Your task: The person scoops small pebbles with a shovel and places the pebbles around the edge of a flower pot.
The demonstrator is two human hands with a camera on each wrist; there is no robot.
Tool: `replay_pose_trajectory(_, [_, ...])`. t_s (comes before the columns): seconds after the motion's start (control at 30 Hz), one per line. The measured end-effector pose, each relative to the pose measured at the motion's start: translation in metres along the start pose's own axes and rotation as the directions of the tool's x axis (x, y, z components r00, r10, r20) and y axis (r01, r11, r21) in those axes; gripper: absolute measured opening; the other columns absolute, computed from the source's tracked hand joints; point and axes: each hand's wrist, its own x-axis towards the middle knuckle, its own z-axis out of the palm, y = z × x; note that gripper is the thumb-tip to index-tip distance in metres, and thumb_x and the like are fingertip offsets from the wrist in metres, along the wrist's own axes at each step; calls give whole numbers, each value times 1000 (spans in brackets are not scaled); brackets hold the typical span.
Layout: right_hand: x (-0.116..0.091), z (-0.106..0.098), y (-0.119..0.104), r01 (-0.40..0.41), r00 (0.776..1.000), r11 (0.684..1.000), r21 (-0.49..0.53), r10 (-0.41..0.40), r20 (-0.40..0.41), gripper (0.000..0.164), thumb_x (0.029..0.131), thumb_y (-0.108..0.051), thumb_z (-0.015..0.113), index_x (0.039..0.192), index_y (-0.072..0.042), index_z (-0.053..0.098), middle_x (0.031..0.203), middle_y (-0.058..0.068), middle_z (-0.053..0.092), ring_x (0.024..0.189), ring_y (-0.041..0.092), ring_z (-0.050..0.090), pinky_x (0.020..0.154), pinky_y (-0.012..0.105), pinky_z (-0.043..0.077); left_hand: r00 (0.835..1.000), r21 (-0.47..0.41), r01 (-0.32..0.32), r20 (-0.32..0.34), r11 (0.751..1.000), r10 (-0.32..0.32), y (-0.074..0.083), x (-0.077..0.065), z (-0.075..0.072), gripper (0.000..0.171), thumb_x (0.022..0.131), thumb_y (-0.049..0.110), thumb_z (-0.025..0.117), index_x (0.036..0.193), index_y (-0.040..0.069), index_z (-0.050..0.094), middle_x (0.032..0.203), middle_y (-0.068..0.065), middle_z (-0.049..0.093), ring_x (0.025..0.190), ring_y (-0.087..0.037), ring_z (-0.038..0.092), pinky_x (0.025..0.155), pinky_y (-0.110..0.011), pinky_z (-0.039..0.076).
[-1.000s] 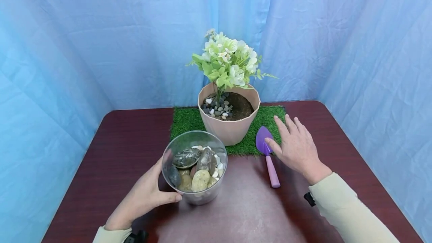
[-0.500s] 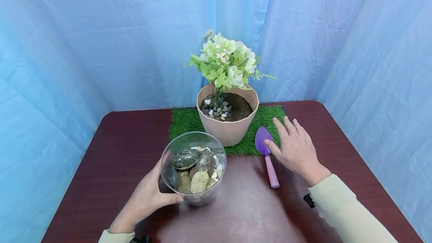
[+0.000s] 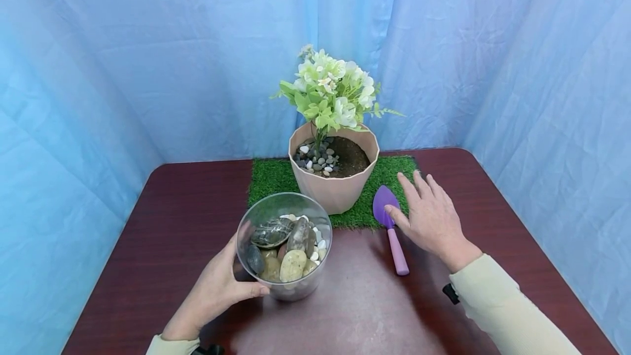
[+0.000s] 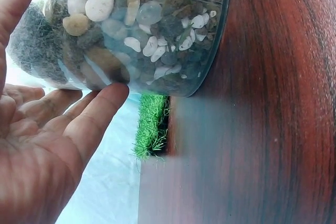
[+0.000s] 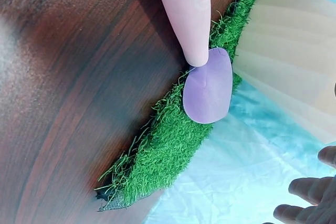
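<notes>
My left hand [image 3: 212, 289] grips the near left side of a clear plastic container [image 3: 298, 291], with the thumb toward the front. Large smooth stones [image 3: 293, 265] lie in it, and the left wrist view shows small white pebbles [image 4: 156, 50] lower down, through the wall. The container appears to stand on the table. My right hand [image 3: 434, 218] is held with spread fingers over the right side, just beside a purple garden trowel [image 3: 386, 206], and holds nothing. The trowel's blade lies on the artificial grass mat, its pink handle [image 3: 397, 251] toward me.
A beige flowerpot [image 3: 330, 195] stands on the green grass mat [image 3: 271, 179] at the back. White flowers [image 3: 340, 86] with leaves rise from it, over grey pebbles [image 3: 317, 163] on the left and dark soil [image 3: 352, 155] on the right. Blue curtains [image 3: 197, 70] surround the table.
Almost nothing differs. My right hand has shifted very slightly left and down; the container, trowel and pot stay in place.
</notes>
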Motion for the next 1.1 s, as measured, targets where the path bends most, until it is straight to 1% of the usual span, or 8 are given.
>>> replay_pose_trajectory(0.23, [1, 1, 0, 8, 1000, 1000, -2, -8, -6, 79, 100, -53, 62, 158, -3, 41, 155, 35, 42, 144, 59, 35, 122, 68, 32, 1000, -7, -10, -6, 1000, 10, -1, 0, 0, 128, 70, 44, 97, 168, 35, 14, 168, -8, 35, 145, -26, 46, 101, -34, 60])
replay_pose_trajectory(0.53, [0, 0, -2, -7, 1000, 1000, -1, 7, 20, 79, 101, -54, 60, 159, -5, 40, 157, 35, 41, 146, 58, 34, 123, 68, 31, 1000, -25, -11, -3, 1000, 11, -1, 0, 1, 127, 70, 46, 96, 168, 33, 16, 167, -7, 36, 146, -25, 45, 102, -37, 60])
replay_pose_trajectory(0.77, [-1, 2, -3, -15, 999, 1000, 12, 15, 32, 79, 101, -54, 59, 160, -5, 40, 157, 34, 41, 145, 59, 34, 122, 69, 31, 1000, -54, -16, -17, 998, 15, -1, 0, 4, 126, 69, 40, 97, 167, 36, 17, 166, -5, 37, 143, -24, 48, 101, -30, 59])
replay_pose_trajectory(0.97, [0, 1, -3, -21, 999, 1000, 11, 21, 39, 79, 101, -54, 60, 160, -5, 39, 158, 34, 40, 147, 58, 32, 124, 67, 29, 999, -72, -24, -29, 997, 22, 2, 0, 11, 128, 68, 38, 98, 167, 34, 17, 167, -10, 36, 143, -25, 47, 101, -35, 61])
replay_pose_trajectory(1.1, [0, 1, -3, -31, 998, 999, 14, 30, 55, 80, 101, -55, 59, 161, -6, 37, 160, 33, 38, 147, 57, 31, 125, 67, 28, 999, -70, -16, -31, 997, 14, 5, 1, 13, 129, 68, 39, 98, 168, 32, 17, 167, -12, 36, 143, -26, 47, 100, -34, 61])
